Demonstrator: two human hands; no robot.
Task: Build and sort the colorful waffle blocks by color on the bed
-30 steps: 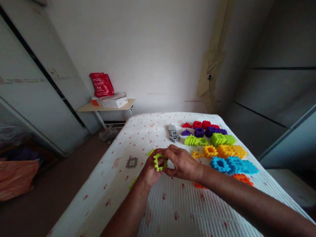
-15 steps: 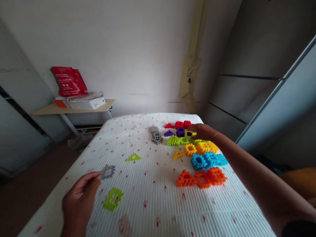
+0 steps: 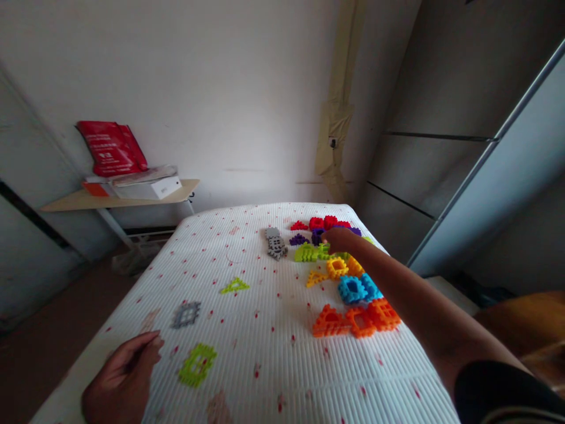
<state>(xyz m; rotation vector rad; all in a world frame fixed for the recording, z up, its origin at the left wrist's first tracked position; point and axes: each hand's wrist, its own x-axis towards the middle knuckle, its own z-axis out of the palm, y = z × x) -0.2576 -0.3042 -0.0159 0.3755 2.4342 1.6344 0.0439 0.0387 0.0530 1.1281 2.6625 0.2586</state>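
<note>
Dotted white sheet [image 3: 238,383] spreads below; the left hand [image 3: 121,377], thumb and fingertips pressed together, has a grey square [image 3: 186,314] at two o'clock, a green square [image 3: 189,373] at three. Right hand [image 3: 339,238], grip hidden, has green blocks [image 3: 305,253] at eight.

Pale wall [image 3: 247,88], tan tape [image 3: 344,70] around socket [image 3: 332,142]; small table [image 3: 66,203] at left; dark floor [image 3: 39,341].

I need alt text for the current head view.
A person's right hand is over rows of colorful toothed blocks on a red-spotted white cover. The left hand, lower left, is near a gray square piece and a lime-green square piece.
</note>
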